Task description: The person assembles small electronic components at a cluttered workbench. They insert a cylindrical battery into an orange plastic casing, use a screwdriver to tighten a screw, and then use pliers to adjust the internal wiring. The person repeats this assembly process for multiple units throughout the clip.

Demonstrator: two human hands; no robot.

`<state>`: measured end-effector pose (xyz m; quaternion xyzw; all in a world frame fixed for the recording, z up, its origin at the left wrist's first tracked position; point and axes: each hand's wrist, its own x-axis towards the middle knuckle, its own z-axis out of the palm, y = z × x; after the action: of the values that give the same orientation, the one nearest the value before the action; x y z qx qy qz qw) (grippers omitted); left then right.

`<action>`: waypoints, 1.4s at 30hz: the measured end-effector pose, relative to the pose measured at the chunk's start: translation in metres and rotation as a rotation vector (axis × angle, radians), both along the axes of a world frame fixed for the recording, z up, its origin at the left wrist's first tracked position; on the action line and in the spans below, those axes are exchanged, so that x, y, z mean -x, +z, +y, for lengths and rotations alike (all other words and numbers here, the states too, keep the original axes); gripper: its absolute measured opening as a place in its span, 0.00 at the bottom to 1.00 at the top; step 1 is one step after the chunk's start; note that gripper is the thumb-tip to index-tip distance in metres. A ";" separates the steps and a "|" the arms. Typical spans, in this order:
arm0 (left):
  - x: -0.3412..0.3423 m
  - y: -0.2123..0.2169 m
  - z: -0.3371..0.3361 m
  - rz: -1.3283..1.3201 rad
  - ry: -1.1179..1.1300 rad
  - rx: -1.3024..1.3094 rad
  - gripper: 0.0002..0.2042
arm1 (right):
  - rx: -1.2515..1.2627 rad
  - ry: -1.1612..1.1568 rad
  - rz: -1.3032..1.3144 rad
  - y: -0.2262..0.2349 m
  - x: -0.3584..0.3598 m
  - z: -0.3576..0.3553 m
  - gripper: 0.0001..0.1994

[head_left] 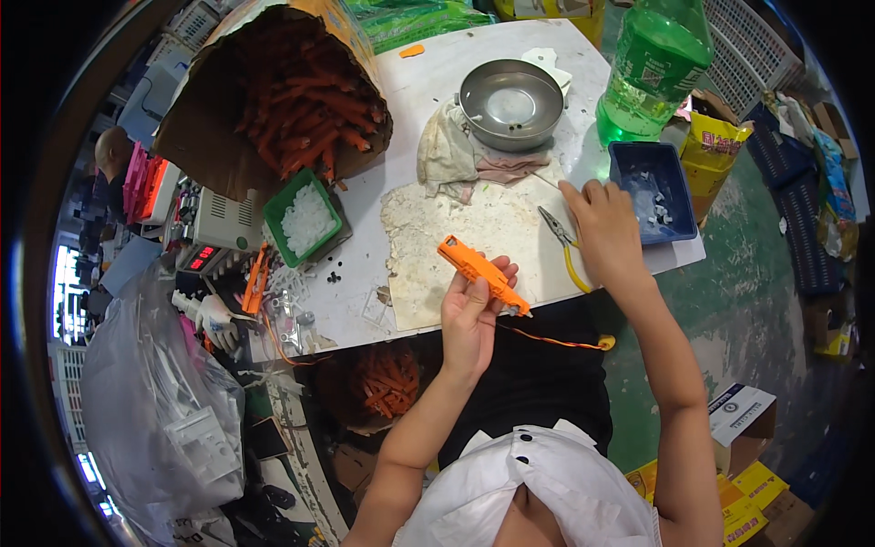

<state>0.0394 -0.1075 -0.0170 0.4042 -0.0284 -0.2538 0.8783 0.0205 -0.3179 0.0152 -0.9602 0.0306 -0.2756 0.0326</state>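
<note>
While pinching the orange plastic housing (476, 271) in the left hand (471, 314) above the worn sheet's (433, 228) near edge, hold steady and leave the red-and-yellow wire (551, 342) slack; cannot tell whether grasping anything with the right hand (603, 228), bent beside the blue plastic bin (673, 231).

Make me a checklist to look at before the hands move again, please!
1. Long orange plastic piece held by the left hand: ok, fingers and thumb are around it.
2. Right hand holding nothing: cannot tell, its palm side faces down.
3. Metal pliers with yellow handles close by: ok, they lie beside the right hand.
4. Thin orange-yellow wire all on the white table: not ok, it stretches past the near edge.
5. Dark blue rectangular plastic tray with small pieces inside: ok, some pale ones show.
6. Round grey metal bowl away from the hands: ok, it sits farther back.
</note>
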 end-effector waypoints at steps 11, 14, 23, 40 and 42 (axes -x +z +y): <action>-0.002 0.001 0.011 -0.051 0.037 -0.076 0.25 | -0.807 0.390 0.261 -0.005 0.008 0.071 0.18; -0.013 0.008 0.040 -0.279 0.141 -0.274 0.30 | -0.641 0.451 0.167 -0.020 0.007 0.063 0.16; -0.038 0.009 0.085 -1.060 -0.007 -1.163 0.21 | -0.816 0.422 0.300 -0.010 -0.001 0.064 0.16; -0.050 0.009 0.074 -1.223 -0.084 -1.256 0.14 | -0.460 0.443 0.093 -0.014 0.002 0.075 0.15; -0.049 0.013 0.073 -1.235 -0.086 -1.255 0.14 | -0.455 0.412 0.087 -0.016 0.002 0.076 0.15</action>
<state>0.0884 -0.0346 -0.0038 0.8757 -0.3688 0.0085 0.3115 0.0185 -0.2421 -0.0007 -0.9252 -0.1026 -0.2078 0.3004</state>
